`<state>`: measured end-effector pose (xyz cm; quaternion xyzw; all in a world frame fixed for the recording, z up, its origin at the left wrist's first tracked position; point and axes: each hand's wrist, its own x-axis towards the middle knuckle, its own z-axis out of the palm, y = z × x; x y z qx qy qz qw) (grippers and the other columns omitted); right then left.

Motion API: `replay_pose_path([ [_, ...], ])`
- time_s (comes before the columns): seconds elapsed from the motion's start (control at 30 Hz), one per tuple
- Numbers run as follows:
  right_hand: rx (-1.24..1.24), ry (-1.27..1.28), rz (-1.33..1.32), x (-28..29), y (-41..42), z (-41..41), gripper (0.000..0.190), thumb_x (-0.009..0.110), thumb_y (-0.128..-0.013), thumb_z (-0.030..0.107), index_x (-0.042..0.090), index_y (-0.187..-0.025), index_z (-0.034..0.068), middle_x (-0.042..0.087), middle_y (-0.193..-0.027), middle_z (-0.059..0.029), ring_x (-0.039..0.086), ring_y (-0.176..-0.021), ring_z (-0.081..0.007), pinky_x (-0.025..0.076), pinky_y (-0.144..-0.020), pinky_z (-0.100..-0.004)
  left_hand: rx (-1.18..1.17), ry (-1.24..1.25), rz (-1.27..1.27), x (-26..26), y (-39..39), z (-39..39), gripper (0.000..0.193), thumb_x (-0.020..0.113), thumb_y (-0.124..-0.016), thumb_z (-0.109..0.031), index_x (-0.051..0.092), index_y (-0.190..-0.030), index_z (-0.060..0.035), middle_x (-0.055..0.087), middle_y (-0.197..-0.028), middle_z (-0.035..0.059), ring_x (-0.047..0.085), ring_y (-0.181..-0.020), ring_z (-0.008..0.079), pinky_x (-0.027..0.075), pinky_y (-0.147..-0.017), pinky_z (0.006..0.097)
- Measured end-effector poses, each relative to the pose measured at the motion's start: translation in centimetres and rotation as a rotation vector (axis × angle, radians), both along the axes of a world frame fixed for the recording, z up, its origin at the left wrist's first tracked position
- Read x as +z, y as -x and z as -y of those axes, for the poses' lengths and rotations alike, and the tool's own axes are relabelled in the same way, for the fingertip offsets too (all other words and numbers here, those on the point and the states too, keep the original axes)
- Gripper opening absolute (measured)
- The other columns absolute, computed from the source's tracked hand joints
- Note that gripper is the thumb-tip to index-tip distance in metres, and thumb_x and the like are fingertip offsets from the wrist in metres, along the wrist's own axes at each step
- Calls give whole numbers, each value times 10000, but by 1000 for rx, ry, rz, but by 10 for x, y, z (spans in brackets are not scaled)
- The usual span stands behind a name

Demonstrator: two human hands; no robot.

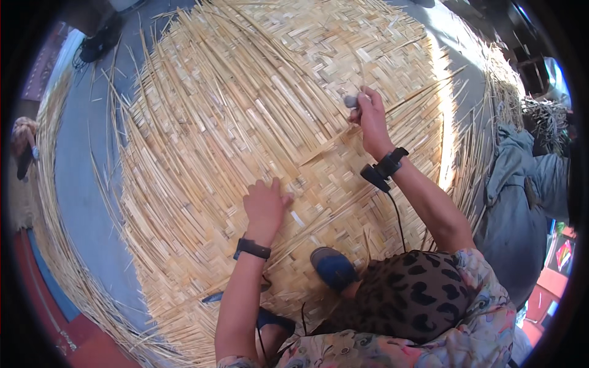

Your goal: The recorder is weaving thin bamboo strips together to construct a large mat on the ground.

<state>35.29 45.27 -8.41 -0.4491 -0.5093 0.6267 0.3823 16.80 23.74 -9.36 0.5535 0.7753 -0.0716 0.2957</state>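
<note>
A large mat of flat woven reed strips (336, 152) covers the floor before me. My left hand (264, 204) rests on the strips near the middle of the mat, palm down; whether it pinches one is hidden. Up and to the right, my right hand (368, 110) is closed around a small grey object (351, 101), too blurred to name, and a thin strip seems to rise from the fingers. Long parallel strips (230, 106) run across the weave on the left and top. Both wrists wear black bands, the right one with a small device and cable.
My shoe (333, 267) is on the mat at the lower middle. A dark blue blade-like piece (213, 297) lies by my left forearm. Loose reeds (69, 239) line the left side. A grey-green cloth (515, 207) and reed bundles (506, 87) are at the right.
</note>
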Motion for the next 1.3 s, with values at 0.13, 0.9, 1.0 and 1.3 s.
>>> replay_pose_path([
  [0.13, 664, -292, 95, 78, 84, 43, 395, 477, -1039, 190, 472, -1416, 71, 695, -1071, -71, 636, -888, -178, 511, -830, -317, -20, -700, 62, -16, -26, -44, 503, 646, -911, -421, 607, -1202, -12, 604, -1037, 195, 570, -900, 345, 496, -744, 472],
  [0.9, 420, -490, 902, -69, 50, 25, 247, 654, -849, 160, 625, -1084, 93, 688, -863, -145, 676, -808, -260, 520, -719, -389, 1160, -637, 1433, -54, -20, -21, 457, 419, -1074, -312, 630, -1162, 84, 634, -1152, 168, 616, -1049, 226, 521, -964, 359],
  [1.0, 763, -597, 1132, -54, 56, 17, 312, 593, -870, 127, 552, -1168, 46, 684, -938, -199, 677, -899, -328, 519, -788, -426, 1095, -619, 1402, -43, -26, -16, 459, 421, -1073, -315, 628, -1162, 85, 632, -1158, 169, 612, -1050, 221, 512, -972, 354],
  [1.3, 882, 12, 559, -52, 55, 8, 411, 744, -866, 248, 642, -1171, -8, 684, -1012, -90, 611, -909, -185, 489, -835, -344, 996, -466, 1252, -23, -8, -29, 468, 447, -1060, -353, 635, -1133, 69, 642, -1079, 133, 617, -1008, 193, 516, -939, 334],
])
